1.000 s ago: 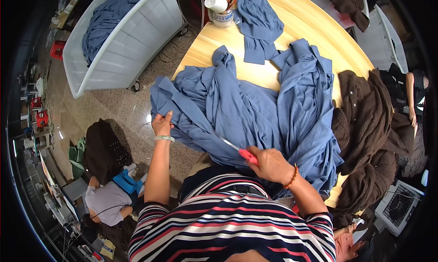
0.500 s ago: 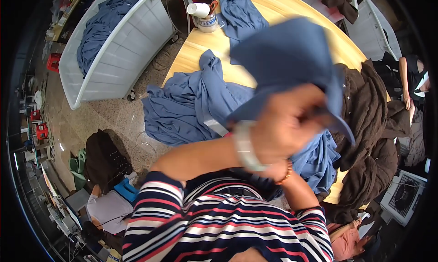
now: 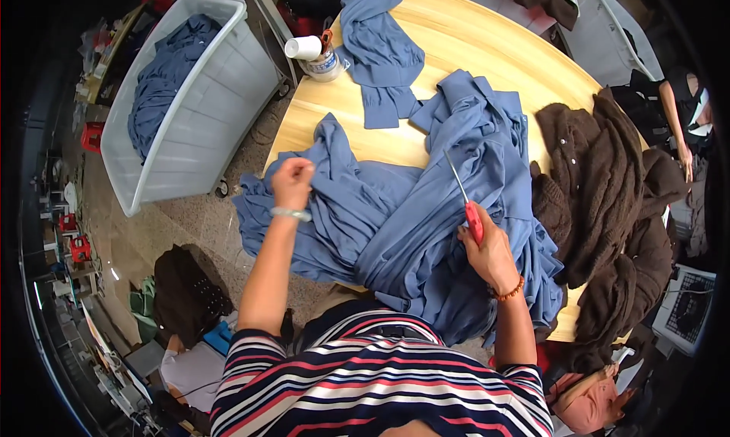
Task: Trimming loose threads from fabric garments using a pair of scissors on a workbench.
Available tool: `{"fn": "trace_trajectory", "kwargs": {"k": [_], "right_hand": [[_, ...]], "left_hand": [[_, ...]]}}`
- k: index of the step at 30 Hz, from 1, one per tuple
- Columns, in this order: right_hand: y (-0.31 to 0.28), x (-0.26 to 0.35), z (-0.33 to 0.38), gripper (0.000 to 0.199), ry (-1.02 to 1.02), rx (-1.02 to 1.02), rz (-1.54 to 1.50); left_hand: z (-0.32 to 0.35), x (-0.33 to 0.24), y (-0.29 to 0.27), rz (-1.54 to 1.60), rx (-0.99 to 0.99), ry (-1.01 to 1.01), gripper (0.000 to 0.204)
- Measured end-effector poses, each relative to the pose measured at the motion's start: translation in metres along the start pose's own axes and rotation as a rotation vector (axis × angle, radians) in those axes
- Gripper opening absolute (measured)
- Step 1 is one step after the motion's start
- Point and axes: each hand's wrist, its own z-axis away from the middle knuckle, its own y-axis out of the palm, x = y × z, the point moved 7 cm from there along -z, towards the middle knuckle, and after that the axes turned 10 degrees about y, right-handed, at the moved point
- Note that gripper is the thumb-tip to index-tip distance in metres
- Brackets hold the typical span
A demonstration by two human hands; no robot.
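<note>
The left hand [image 3: 292, 183] has swung back toward the table's [image 3: 487, 49] left edge, curled, grip unclear; blue cloth [image 3: 403, 235] lies lowered; the right hand [image 3: 493, 256] grasps a red-handled tool [image 3: 474, 221].

Blue cloth [image 3: 411, 243], red tool handle [image 3: 474, 222]

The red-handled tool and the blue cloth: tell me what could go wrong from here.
The red-handled tool, gripped in the right hand, has its thin metal shaft over the blue cloth, so it might snag the fabric. The cloth also hangs past the edge of the table and could slide off. The white cup lies sideways by the table's edge and might fall if bumped.
</note>
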Motion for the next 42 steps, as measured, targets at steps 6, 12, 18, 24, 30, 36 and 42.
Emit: {"fn": "trace_trajectory", "kwargs": {"k": [6,12,18,24,30,36,42], "right_hand": [[-0.003,0.027,0.020,0.051,-0.030,0.091,0.010],[0.030,0.048,0.021,0.048,-0.140,0.164,-0.006],[0.086,0.095,-0.012,0.048,-0.252,0.229,0.079],[0.133,0.093,-0.048,0.037,-0.248,0.147,0.208],[0.120,0.075,-0.031,0.042,-0.265,0.206,0.327],[0.106,0.074,0.001,0.039,-0.240,0.284,0.367],[0.088,0.091,0.019,0.042,-0.363,0.300,0.220]], "left_hand": [[0.105,0.066,-0.098,0.082,-0.167,-0.174,0.008],[0.096,-0.006,-0.079,-0.413,-0.126,0.170,0.032],[0.016,-0.079,-0.012,-0.871,0.292,0.568,0.052],[0.028,-0.096,-0.028,-0.839,0.432,0.730,0.026],[0.122,-0.094,-0.063,-0.885,0.629,0.584,0.031],[0.156,-0.021,-0.041,-0.633,0.675,0.057,0.052],[0.145,0.041,-0.027,0.391,0.404,-0.392,0.023]]}}
